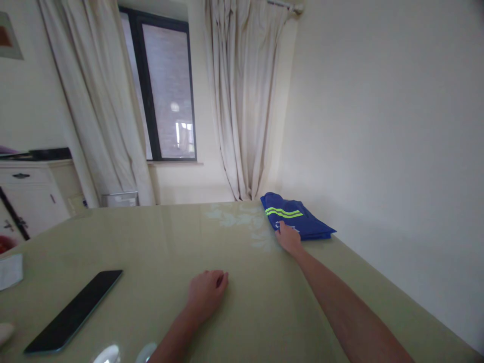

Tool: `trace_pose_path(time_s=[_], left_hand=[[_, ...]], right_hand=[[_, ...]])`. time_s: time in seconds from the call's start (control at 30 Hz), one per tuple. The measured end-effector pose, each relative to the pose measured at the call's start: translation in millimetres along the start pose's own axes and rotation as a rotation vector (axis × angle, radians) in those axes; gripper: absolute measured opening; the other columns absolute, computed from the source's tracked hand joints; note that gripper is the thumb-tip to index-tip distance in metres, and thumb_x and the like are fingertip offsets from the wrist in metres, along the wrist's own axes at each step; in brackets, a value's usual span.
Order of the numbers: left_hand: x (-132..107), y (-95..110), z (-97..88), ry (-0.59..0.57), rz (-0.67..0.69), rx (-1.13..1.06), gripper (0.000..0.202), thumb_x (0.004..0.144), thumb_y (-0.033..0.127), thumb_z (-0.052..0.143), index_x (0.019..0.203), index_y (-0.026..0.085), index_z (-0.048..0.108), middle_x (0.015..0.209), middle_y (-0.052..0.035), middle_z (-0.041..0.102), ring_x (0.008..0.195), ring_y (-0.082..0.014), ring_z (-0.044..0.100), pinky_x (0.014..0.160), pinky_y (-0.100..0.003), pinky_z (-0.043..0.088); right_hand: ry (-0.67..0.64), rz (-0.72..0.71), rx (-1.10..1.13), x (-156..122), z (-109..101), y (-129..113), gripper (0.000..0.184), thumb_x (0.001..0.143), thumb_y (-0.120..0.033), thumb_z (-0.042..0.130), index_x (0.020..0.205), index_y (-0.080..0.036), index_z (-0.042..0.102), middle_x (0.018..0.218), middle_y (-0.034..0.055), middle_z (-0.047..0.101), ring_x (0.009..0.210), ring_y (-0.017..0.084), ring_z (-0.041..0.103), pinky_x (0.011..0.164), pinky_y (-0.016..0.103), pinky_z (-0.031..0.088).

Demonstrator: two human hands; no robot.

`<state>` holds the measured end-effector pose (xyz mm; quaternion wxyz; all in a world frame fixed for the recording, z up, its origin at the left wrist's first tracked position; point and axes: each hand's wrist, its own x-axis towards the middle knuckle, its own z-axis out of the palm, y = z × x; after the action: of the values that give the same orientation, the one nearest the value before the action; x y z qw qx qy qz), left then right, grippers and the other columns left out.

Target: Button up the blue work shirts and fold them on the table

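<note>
A folded dark blue garment with bright yellow-green stripes and some white lettering lies at the far right of the table, close to the wall. My right hand reaches out to its near left edge and pinches the cloth there; part of the fingers is hidden by the hand itself. My left hand rests on the table nearer to me, its fingers curled in loosely. Nothing shows in it, and it is apart from the garment.
The glossy greenish table meets the wall on the right. A flat black tablet-like slab lies at the left, with a white paper-like piece beyond it. Curtains, a window and a white cabinet stand behind.
</note>
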<state>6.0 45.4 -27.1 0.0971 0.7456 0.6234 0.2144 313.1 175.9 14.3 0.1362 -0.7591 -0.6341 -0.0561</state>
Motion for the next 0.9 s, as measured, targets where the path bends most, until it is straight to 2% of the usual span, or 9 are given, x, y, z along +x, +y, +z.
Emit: trace_pose_path(time_s=[0.1, 0.2, 0.33, 0.4, 0.5, 0.67, 0.77, 0.83, 0.9], left_hand=[[0, -1, 1.1, 0.015, 0.003, -0.043, 0.048, 0.094, 0.047, 0.037, 0.062, 0.023, 0.063, 0.062, -0.0066, 0.065, 0.060, -0.0207, 0.059, 0.061, -0.030, 0.034], [1, -2, 2.8, 0.013, 0.010, -0.071, 0.048, 0.096, 0.050, 0.039, 0.062, 0.023, 0.060, 0.061, -0.0055, 0.063, 0.060, -0.0210, 0.059, 0.062, -0.031, 0.034], [3, -6, 1.8, 0.091, -0.051, -0.246, 0.045, 0.099, 0.053, 0.034, 0.079, 0.023, 0.062, 0.071, -0.0038, 0.066, 0.069, -0.0222, 0.063, 0.066, -0.031, 0.041], [6, -11, -0.8, 0.213, -0.094, -0.404, 0.045, 0.099, 0.054, 0.033, 0.093, 0.022, 0.063, 0.083, -0.0061, 0.070, 0.080, -0.0235, 0.066, 0.074, -0.033, 0.047], [7, -17, -7.0, 0.324, -0.107, -0.540, 0.050, 0.099, 0.055, 0.034, 0.116, 0.019, 0.064, 0.116, -0.0128, 0.071, 0.105, -0.0264, 0.067, 0.089, -0.041, 0.053], [-8, 3, -12.5, 0.119, 0.322, -0.296, 0.042, 0.100, 0.050, 0.044, 0.120, 0.027, 0.073, 0.132, -0.0094, 0.070, 0.129, -0.0284, 0.059, 0.117, -0.051, 0.038], [-23, 32, -1.4, -0.002, 0.556, -0.079, 0.051, 0.096, 0.052, 0.056, 0.143, 0.032, 0.058, 0.146, -0.0072, 0.061, 0.137, -0.0308, 0.053, 0.119, -0.054, 0.035], [-28, 49, 10.4, -0.005, 0.586, 0.005, 0.064, 0.094, 0.052, 0.059, 0.152, 0.031, 0.045, 0.154, -0.0079, 0.052, 0.138, -0.0331, 0.051, 0.115, -0.054, 0.041], [-29, 58, 20.3, 0.008, 0.537, 0.032, 0.054, 0.096, 0.043, 0.058, 0.148, 0.031, 0.052, 0.150, -0.0078, 0.056, 0.132, -0.0336, 0.057, 0.108, -0.053, 0.047]], right_hand=[[0.069, 0.073, 0.045, 5, -22, -1, 0.039, 0.102, -0.027, 0.039, 0.132, -0.013, 0.058, 0.108, 0.0196, 0.075, 0.097, 0.030, 0.073, 0.079, 0.037, 0.051], [0.159, 0.019, 0.089, -5, -54, -9, 0.043, 0.104, -0.034, 0.035, 0.138, -0.017, 0.056, 0.116, 0.0159, 0.074, 0.106, 0.028, 0.071, 0.086, 0.034, 0.049], [0.071, -0.434, 0.330, -59, -79, -30, 0.039, 0.102, -0.045, 0.045, 0.127, -0.024, 0.066, 0.109, 0.0076, 0.077, 0.098, 0.024, 0.072, 0.084, 0.029, 0.048], [-0.023, -0.591, 0.469, -87, -75, -37, 0.037, 0.103, -0.048, 0.044, 0.120, -0.027, 0.069, 0.107, 0.0036, 0.078, 0.096, 0.022, 0.072, 0.082, 0.027, 0.048], [0.002, -0.551, 0.548, -110, -51, -36, 0.036, 0.104, -0.046, 0.042, 0.109, -0.025, 0.071, 0.105, 0.0047, 0.077, 0.098, 0.021, 0.070, 0.085, 0.029, 0.049], [0.036, -0.359, 0.515, -104, -3, -9, 0.024, 0.096, -0.036, 0.053, 0.103, -0.021, 0.072, 0.114, 0.0109, 0.072, 0.112, 0.027, 0.064, 0.101, 0.039, 0.047], [-0.049, -0.245, 0.656, -100, 2, 1, 0.029, 0.093, -0.040, 0.057, 0.107, -0.018, 0.071, 0.113, 0.0135, 0.073, 0.110, 0.029, 0.066, 0.101, 0.043, 0.048], [-0.175, -0.226, 0.878, -101, -2, 0, 0.035, 0.094, -0.046, 0.056, 0.109, -0.019, 0.071, 0.105, 0.0111, 0.075, 0.101, 0.027, 0.069, 0.093, 0.041, 0.052], [-0.290, -0.225, 1.091, -102, -9, -4, 0.041, 0.093, -0.054, 0.056, 0.112, -0.021, 0.071, 0.102, 0.0078, 0.077, 0.098, 0.026, 0.071, 0.089, 0.038, 0.054]])
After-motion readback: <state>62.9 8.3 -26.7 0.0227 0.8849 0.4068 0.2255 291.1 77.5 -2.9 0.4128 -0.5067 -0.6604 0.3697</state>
